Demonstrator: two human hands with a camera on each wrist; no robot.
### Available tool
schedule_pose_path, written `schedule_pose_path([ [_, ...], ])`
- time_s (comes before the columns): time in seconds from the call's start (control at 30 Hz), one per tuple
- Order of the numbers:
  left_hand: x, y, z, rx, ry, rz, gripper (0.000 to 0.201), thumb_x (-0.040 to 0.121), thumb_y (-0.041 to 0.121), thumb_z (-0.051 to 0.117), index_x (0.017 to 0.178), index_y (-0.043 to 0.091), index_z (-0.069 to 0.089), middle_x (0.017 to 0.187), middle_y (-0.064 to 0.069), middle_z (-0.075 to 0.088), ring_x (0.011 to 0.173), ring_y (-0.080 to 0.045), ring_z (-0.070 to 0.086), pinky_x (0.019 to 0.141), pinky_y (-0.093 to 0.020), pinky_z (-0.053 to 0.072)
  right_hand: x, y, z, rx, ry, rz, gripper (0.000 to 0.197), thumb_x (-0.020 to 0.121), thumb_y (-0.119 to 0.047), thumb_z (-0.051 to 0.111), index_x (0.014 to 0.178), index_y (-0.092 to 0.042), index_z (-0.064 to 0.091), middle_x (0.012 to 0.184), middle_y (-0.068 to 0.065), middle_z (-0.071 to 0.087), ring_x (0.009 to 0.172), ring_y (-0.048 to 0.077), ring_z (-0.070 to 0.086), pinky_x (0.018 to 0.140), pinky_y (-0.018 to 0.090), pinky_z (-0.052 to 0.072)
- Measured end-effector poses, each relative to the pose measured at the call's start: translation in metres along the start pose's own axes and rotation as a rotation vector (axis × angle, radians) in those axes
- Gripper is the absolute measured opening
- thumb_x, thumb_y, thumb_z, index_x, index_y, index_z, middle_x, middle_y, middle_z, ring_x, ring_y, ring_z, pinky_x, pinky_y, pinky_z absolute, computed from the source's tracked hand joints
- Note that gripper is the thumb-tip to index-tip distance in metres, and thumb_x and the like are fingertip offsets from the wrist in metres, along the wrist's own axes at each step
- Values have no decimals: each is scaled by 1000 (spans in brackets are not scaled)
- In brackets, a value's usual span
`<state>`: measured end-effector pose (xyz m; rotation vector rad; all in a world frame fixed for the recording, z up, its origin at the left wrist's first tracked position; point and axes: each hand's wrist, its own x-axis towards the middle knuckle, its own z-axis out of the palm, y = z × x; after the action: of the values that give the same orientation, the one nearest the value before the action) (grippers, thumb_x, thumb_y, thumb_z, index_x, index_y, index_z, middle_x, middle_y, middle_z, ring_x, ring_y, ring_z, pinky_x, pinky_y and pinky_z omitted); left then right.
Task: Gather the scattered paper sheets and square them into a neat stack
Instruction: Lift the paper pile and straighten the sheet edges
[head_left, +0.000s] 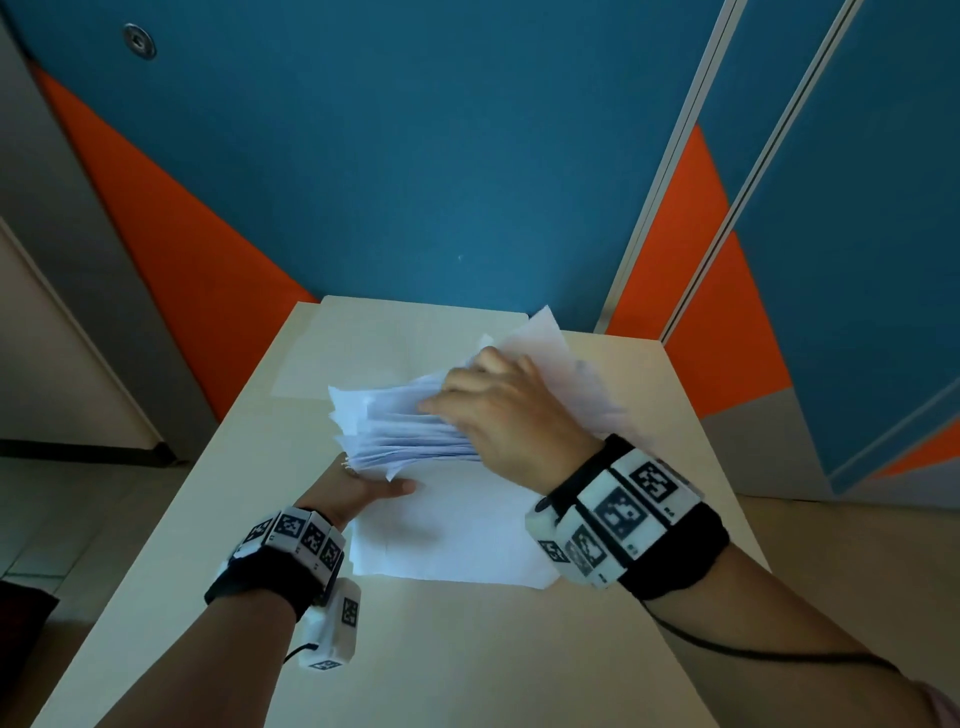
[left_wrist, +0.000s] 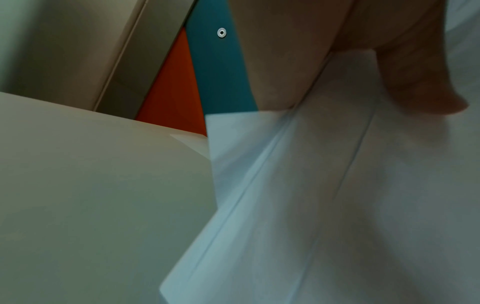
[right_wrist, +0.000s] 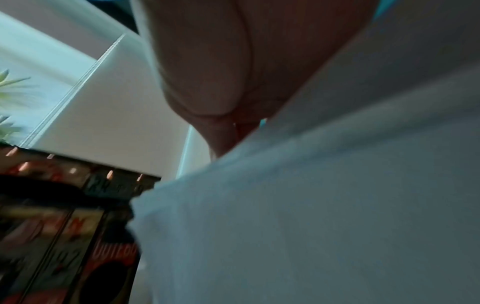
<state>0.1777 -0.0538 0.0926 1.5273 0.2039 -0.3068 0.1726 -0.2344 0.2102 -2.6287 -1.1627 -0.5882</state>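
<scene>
A thick, ragged bundle of white paper sheets (head_left: 410, 431) is lifted off the table, edges fanned and uneven; several more white sheets (head_left: 457, 535) lie flat beneath, overlapping loosely.

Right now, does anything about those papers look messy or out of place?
Yes. The bundle of sheets held between the right hand and left hand is fanned and uneven, its corners jutting out. More sheets lie askew on the table underneath.

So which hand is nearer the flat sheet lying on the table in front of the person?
Left. The left hand lies at the flat sheet's near-left edge, under the bundle; the right hand grips that bundle above it.
</scene>
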Motion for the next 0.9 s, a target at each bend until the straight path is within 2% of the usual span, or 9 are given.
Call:
schedule_pose_path([
  [0.07,1,-1,0,11,-12,-15,19,72,-3,75,80,12,67,49,19,68,58,1,66,64,-4,49,0,9,-16,122,100,67,31,78,-9,58,105,-19,71,89,4,67,79,30,55,70,36,37],
  [0.1,2,-3,-2,-21,-22,-20,22,64,-1,80,77,12,69,57,10,73,62,-5,71,78,-18,54,0,16,-25,140,150,112,33,79,-13,59,110,-19,69,94,6,65,82,31,53,73,37,38],
  [0.17,4,-7,-4,-72,-24,-5,41,43,10,86,82,13,73,82,-8,77,90,-28,72,92,-43,52,-1,32,-40,96,127,192,39,79,-19,60,118,-20,65,105,8,61,89,30,50,78,38,38],
  [0.23,3,-7,-4,-99,-36,13,57,34,17,85,90,12,72,101,-20,72,103,-39,66,97,-49,49,-2,48,-46,84,-4,247,33,83,-19,60,115,-18,67,104,7,61,89,24,44,76,32,32],
  [0.37,5,-9,-4,-95,-53,19,73,19,27,94,86,12,73,95,-17,74,96,-36,68,90,-45,53,-12,68,-46,174,24,321,16,86,-11,61,92,-7,74,84,10,65,75,18,47,64,24,30],
  [0.53,7,-12,-6,-99,-43,0,47,35,15,87,80,11,74,95,-17,74,94,-35,67,90,-44,52,-44,100,-56,375,271,561,18,85,-5,63,99,-7,73,75,1,59,63,1,54,62,13,39],
  [0.7,8,-13,-6,-102,-52,6,58,26,20,89,81,12,74,89,-12,76,82,-29,71,81,-39,55,-79,128,-43,517,284,724,17,87,-1,60,97,-6,71,76,2,61,51,-2,54,49,8,40],
  [0.8,10,-15,-6,-100,-66,19,64,24,20,89,85,13,72,89,-10,76,80,-26,71,78,-37,55,-90,124,-24,607,55,699,25,88,4,55,96,-13,71,78,-2,64,63,-6,57,65,12,44],
  [0.9,13,-18,-8,-98,-70,39,81,12,33,94,88,14,72,83,-6,77,82,-25,71,83,-39,53,-96,120,-21,777,73,710,31,88,1,55,93,-26,70,84,-12,69,84,-3,62,85,21,45],
])
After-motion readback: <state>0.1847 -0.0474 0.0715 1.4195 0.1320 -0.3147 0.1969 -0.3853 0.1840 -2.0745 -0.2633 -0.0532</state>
